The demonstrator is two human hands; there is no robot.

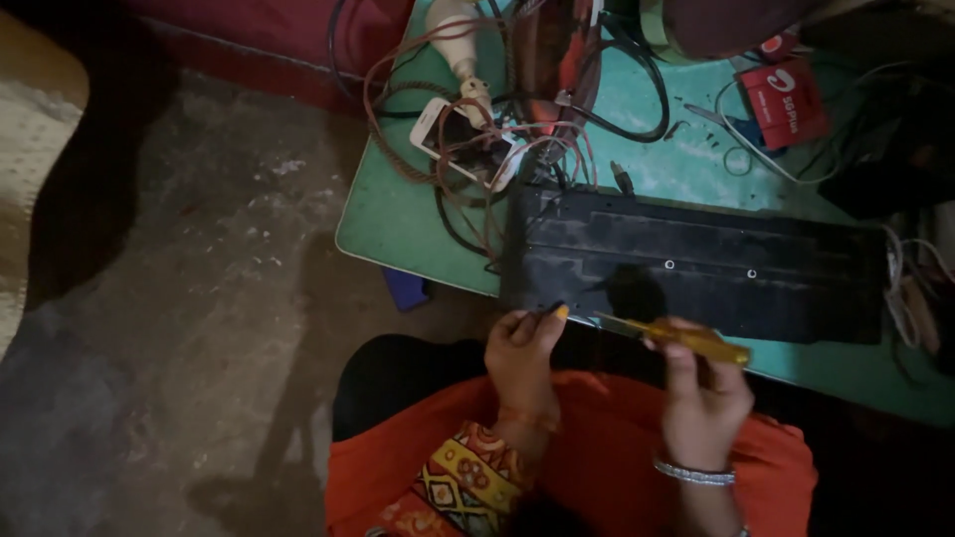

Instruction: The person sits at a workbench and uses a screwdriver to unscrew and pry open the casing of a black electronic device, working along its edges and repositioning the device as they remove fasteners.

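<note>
A long black keyboard (696, 264) lies face down across the green table (398, 224). My left hand (520, 360) rests at its near left edge, with the fingertips curled on the rim. My right hand (701, 393) grips a yellow-handled screwdriver (686, 340), whose thin metal tip points left toward the keyboard's near edge. Two small pale screw holes show on the keyboard's back.
A white phone (468, 139) lies under a tangle of brown and red cables (438, 109) at the table's far left. A red card packet (791, 99) and scissors (721, 121) sit at the far right. Bare concrete floor (199, 298) spreads to the left.
</note>
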